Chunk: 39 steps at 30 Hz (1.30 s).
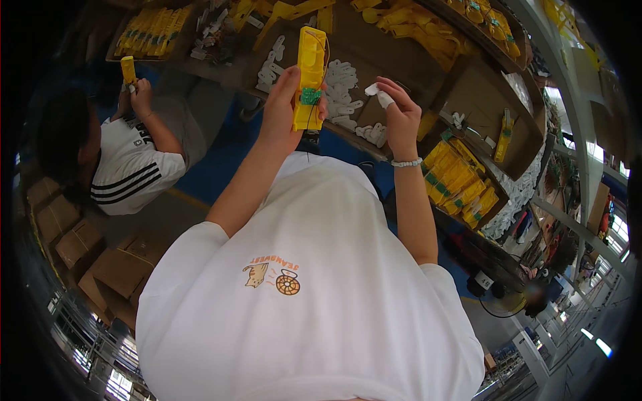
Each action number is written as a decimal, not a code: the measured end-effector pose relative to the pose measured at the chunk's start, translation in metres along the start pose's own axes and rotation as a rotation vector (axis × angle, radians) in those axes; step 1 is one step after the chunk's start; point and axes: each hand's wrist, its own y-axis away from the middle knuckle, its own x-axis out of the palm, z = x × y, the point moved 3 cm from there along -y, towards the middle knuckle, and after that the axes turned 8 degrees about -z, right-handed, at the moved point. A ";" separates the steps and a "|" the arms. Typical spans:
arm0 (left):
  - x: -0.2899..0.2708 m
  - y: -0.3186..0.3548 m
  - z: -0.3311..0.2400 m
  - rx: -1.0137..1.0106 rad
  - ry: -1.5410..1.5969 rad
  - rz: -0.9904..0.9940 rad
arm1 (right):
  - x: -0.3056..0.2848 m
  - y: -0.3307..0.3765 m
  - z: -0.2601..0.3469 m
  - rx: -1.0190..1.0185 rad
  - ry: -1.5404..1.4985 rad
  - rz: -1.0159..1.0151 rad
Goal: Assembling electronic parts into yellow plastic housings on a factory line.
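Note:
My left hand [289,107] is closed round a long yellow plastic housing [311,57], held upright above the bench edge. A small green circuit board [310,96] sits in the housing's lower part, and thin wires run along its side. To the right, my right hand [400,117] pinches a small white plastic piece [372,89] between thumb and fingers, apart from the housing. A white wrap covers one fingertip. Behind and between the hands lies a spread of similar white plastic pieces [341,80] on the bench.
At right, a cardboard box [461,83] stands near a tray of yellow housings with green boards [461,180]. Loose yellow parts [408,27] lie at the back. On the left a co-worker [137,157] holds another yellow housing. Brown cartons [117,267] are stacked at lower left.

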 end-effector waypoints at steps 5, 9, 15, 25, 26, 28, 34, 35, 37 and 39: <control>0.050 -0.009 0.003 0.028 -0.110 0.118 | -0.016 0.017 0.068 0.067 -0.464 -0.018; 0.091 -0.007 0.012 0.034 -0.118 0.217 | -0.032 0.033 0.105 0.029 -0.486 -0.163; 0.140 0.012 0.033 0.010 -0.052 0.296 | -0.064 0.054 0.138 -0.039 -0.450 -0.129; 0.208 0.053 0.063 0.113 -0.257 0.341 | -0.121 0.071 0.187 -0.271 0.153 -0.037; 0.212 0.055 0.067 0.117 -0.266 0.341 | -0.126 0.071 0.189 -0.297 0.099 0.003; 0.220 0.060 0.076 0.123 -0.338 0.390 | -0.135 0.074 0.193 -0.316 0.081 0.008; 0.243 0.082 0.104 0.406 -0.506 0.455 | -0.174 0.086 0.203 -0.404 0.085 -0.049; 0.246 0.086 0.109 0.406 -0.515 0.462 | -0.182 0.090 0.203 -0.392 0.079 -0.083; 0.252 0.095 0.120 0.379 -0.555 0.445 | -0.196 0.095 0.210 -0.407 0.131 -0.080; 0.260 0.103 0.130 0.411 -0.563 0.460 | -0.209 0.100 0.214 -0.425 0.189 -0.075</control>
